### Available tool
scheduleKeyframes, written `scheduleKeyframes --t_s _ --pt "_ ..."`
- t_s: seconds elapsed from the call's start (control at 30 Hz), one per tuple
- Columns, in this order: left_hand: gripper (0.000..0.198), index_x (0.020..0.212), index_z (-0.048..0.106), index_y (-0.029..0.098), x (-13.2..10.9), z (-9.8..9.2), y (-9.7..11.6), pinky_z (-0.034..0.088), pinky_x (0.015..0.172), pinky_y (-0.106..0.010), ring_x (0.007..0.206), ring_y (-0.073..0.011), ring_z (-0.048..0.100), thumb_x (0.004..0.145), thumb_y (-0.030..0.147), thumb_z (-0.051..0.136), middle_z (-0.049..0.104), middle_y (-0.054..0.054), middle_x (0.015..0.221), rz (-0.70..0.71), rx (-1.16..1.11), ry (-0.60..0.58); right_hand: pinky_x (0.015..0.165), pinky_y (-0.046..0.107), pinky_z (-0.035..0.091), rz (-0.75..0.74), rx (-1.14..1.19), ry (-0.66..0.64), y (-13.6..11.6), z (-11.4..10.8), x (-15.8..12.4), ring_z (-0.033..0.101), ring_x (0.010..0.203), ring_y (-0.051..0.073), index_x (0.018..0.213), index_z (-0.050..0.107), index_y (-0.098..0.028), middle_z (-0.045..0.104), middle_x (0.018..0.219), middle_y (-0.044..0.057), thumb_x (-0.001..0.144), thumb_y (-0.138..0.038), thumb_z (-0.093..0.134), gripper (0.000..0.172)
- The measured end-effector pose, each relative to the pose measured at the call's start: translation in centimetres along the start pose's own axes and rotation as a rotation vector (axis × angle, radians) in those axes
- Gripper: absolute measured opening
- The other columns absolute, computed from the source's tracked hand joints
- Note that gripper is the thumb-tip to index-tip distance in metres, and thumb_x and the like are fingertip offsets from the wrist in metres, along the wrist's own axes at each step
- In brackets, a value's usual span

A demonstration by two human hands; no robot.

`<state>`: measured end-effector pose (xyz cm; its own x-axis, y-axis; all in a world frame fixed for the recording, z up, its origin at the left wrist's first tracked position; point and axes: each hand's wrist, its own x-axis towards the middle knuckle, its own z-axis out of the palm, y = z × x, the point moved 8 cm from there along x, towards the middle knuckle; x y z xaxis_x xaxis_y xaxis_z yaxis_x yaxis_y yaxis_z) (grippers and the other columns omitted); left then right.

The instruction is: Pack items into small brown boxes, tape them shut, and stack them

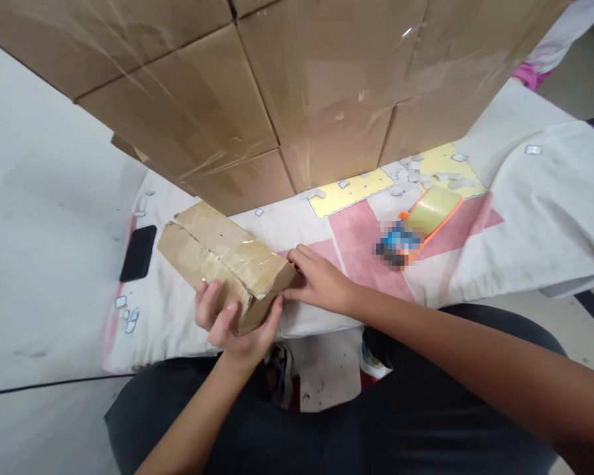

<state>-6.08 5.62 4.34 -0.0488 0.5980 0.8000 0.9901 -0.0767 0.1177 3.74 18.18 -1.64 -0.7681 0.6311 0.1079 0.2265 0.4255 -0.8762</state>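
Note:
A small brown cardboard box [222, 247] with clear tape across it lies at a slant on the cloth in front of me. Its lengthwise seam looks ragged and slightly parted. My left hand [237, 323] grips the near side and lower corner of the box, fingers bent around it. At the box's right end, my right hand [317, 277] has its thumb and fingers closed on the end edge. Exactly what those fingertips pinch is partly hidden.
A tall stack of taped cartons [327, 99] stands right behind the box. To the right lies an orange tape dispenser [435, 211] near paper scraps [413, 171]. A black phone [138, 253] rests at the left edge of the patterned cloth [366, 251], beside a white wall [39, 231].

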Motion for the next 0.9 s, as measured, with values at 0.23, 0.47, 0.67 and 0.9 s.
scheduleKeyframes --t_s 0.23,0.47,0.67,0.9 --pt "0.084 0.132 0.023 0.034 -0.1 0.5 -0.5 0.033 0.108 -0.076 0.141 -0.0361 0.036 0.073 0.029 0.084 0.036 -0.018 0.146 -0.041 -0.003 -0.109 0.083 0.036 0.045 -0.036 -0.118 -0.080 -0.4 0.0 0.5 0.056 0.099 0.024 0.116 0.050 -0.017 0.052 0.111 0.009 0.089 -0.036 0.070 0.038" --pt "0.079 0.134 0.023 0.033 0.0 0.9 -0.1 0.021 0.113 -0.077 0.146 -0.0353 0.029 0.078 0.019 0.078 0.031 -0.016 0.151 -0.097 -0.076 -0.140 0.081 0.036 0.047 -0.056 -0.171 -0.110 -0.6 -0.5 0.8 0.058 0.096 0.024 0.107 0.051 -0.017 0.053 0.106 0.009 0.090 -0.034 0.067 0.028" --pt "0.078 0.133 0.023 0.034 -0.1 1.0 -0.5 0.023 0.115 -0.076 0.148 -0.0347 0.025 0.079 0.020 0.076 0.029 -0.014 0.151 -0.103 -0.103 -0.132 0.080 0.034 0.047 -0.053 -0.181 -0.147 -0.8 -1.0 0.7 0.059 0.092 0.022 0.104 0.051 -0.018 0.055 0.103 0.007 0.092 -0.024 0.061 0.017" --pt "0.097 0.140 0.016 0.033 -0.3 0.8 -0.7 0.027 0.115 -0.075 0.150 -0.0364 0.021 0.072 0.033 0.085 0.023 -0.019 0.154 -0.119 -0.043 -0.088 0.079 0.034 0.047 -0.075 -0.246 -0.138 -1.0 -1.1 0.5 0.060 0.094 0.023 0.104 0.051 -0.018 0.057 0.105 0.009 0.091 -0.033 0.064 0.024"
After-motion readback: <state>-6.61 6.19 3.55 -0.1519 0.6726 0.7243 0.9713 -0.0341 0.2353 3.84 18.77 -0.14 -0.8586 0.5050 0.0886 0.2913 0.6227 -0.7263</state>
